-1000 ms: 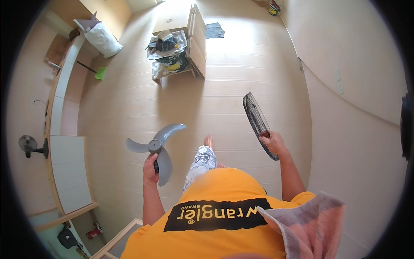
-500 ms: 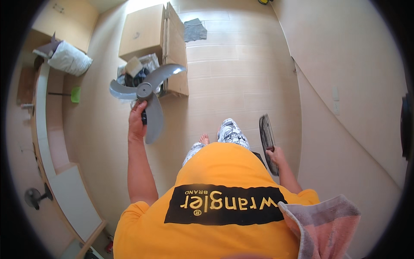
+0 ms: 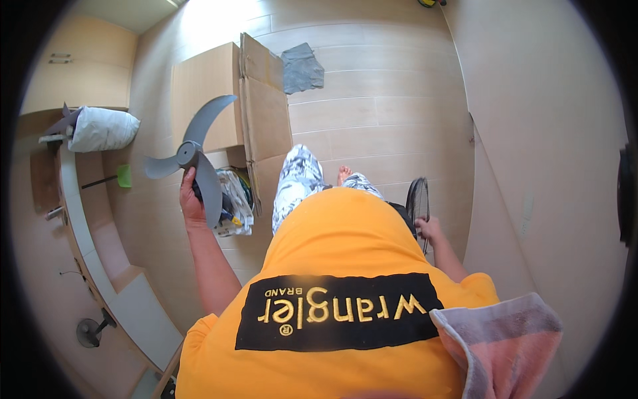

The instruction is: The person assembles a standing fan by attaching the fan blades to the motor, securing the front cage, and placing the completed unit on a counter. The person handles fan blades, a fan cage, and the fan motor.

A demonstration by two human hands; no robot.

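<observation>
My left hand [image 3: 193,203] is closed around the hub end of a grey three-bladed fan blade [image 3: 211,181], raised out to the left with its blades spread. Part of a dark piece shows between my fingers behind the blade. Low at my right side, my right hand [image 3: 430,229] grips the edge of a round black wire fan grille [image 3: 419,199], seen nearly edge-on. Beneath the fan blade stands a bag of mixed items [image 3: 236,206], partly hidden by it.
Ahead on the left are a wooden cabinet [image 3: 209,73] and a flattened cardboard sheet [image 3: 266,113] leaning on it. A grey cloth [image 3: 304,68] lies on the tiled floor. Along the left wall runs a counter [image 3: 143,312] with a white sack [image 3: 104,129] and a small fan [image 3: 88,332].
I have stepped forward, my other leg now leading. My left hand has shifted left with the fan blade, which has turned slightly. The cabinet and bag appear nearer; the grille stays in my right hand.
</observation>
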